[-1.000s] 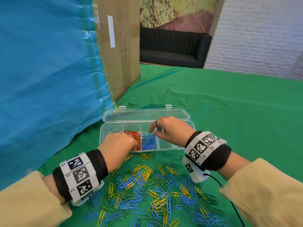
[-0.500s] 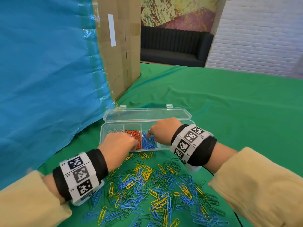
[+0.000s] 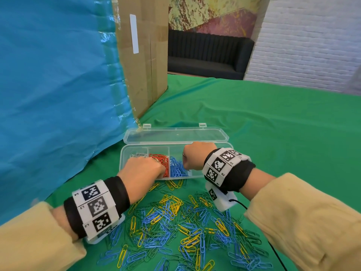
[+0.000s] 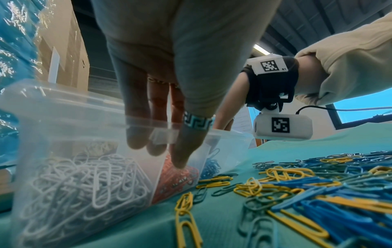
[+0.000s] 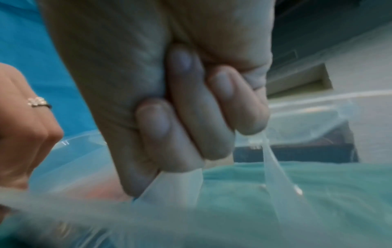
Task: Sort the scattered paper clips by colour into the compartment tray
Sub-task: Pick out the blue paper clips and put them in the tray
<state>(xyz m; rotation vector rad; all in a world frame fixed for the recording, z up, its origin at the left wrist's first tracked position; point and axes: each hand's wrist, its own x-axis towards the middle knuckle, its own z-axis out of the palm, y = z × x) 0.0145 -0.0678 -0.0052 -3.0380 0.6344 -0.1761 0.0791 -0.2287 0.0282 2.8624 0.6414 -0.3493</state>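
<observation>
The clear plastic compartment tray (image 3: 195, 174) sits mid-frame in the head view, its lid folded back and its near wall right against the loose pile of blue, yellow and green paper clips (image 3: 175, 222) on the green tablecloth (image 3: 273, 133), presumably so each trip from pile to box is short. White clips (image 4: 84, 181) fill its leftmost compartment, red clips (image 3: 159, 157) the next, blue clips (image 3: 176, 169) the third.

The left hand (image 3: 144, 171) reaches over the near wall with fingers (image 4: 180, 156) straight, tips down on the red clips; it looks relaxed, grasping nothing, perhaps levelling them. The right hand (image 3: 195, 158) hangs over the blue compartment's right edge with fingers (image 5: 212, 104) curled into the palm. Whether they clasp a clip I cannot tell.

Against the picture half a second back, the right hand has shifted rightward and its wrist has swung toward the lower right. The left hand has hardly moved.
</observation>
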